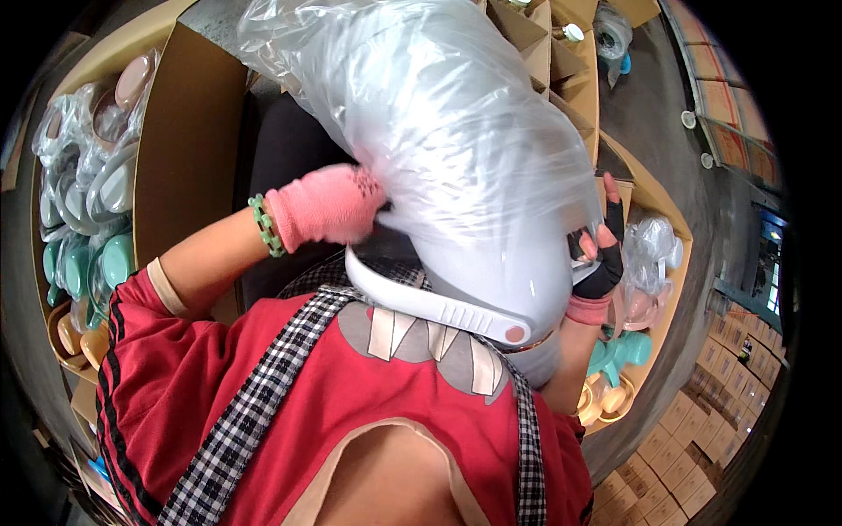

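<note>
A large white plastic jug [491, 276] with a long ribbed handle [421, 302] leans against my chest, its lower end toward me. A clear plastic bag [438, 105] covers its upper part and spreads away from me. My left hand [329, 206], in a pink knit glove, is closed on the bag's gathered edge at the jug's left side. Along the right side, my right hand [601, 254], in a black fingerless glove over a pink one, has its fingers bent against the jug. One of its fingers points upward. The jug hides part of that hand.
At the left, an open carton [189, 131] holds pink, white, green and yellow plastic-wrapped ware. Another carton [671, 324] with similar ware stands at the right. Ahead is a box with cardboard dividers [531, 44]. Stacked cartons [675, 430] line the far right.
</note>
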A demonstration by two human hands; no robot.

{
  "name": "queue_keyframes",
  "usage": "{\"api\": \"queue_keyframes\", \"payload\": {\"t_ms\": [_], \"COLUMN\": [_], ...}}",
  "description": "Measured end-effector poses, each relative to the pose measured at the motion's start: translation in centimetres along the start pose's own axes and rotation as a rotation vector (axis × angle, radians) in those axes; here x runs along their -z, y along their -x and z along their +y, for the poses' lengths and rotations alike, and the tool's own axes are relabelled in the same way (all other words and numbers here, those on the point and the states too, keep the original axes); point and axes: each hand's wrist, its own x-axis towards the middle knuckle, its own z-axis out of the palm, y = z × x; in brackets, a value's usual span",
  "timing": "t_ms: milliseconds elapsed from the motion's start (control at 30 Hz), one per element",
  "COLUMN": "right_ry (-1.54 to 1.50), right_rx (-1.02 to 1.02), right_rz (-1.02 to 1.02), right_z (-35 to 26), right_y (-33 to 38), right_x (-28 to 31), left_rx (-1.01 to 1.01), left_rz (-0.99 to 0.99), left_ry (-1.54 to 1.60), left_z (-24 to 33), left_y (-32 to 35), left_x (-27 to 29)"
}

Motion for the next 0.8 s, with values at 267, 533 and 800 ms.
{"api": "queue_keyframes", "payload": {"t_ms": [267, 533, 800], "right_ry": [0.287, -0.033, -0.079], "right_rx": [0.166, 0.211, 0.22], "right_rz": [-0.02, -0.077, -0.014], "right_z": [-2.3, -2.1, -2.0], "right_y": [1.8, -0.1, -0.1], "right_x": [-1.7, 1.0, 1.0], "left_rx": [0.091, -0.374, -0.152], "left_rz": [0.615, 0.098, 0.464], "left_ry": [0.135, 2.428, 2.06], "left_z": [-1.5, -1.8, 0.5], "left_y": [0.2, -4.4, -7.1], "left_x": [4.7, -4.8, -0.3]}}
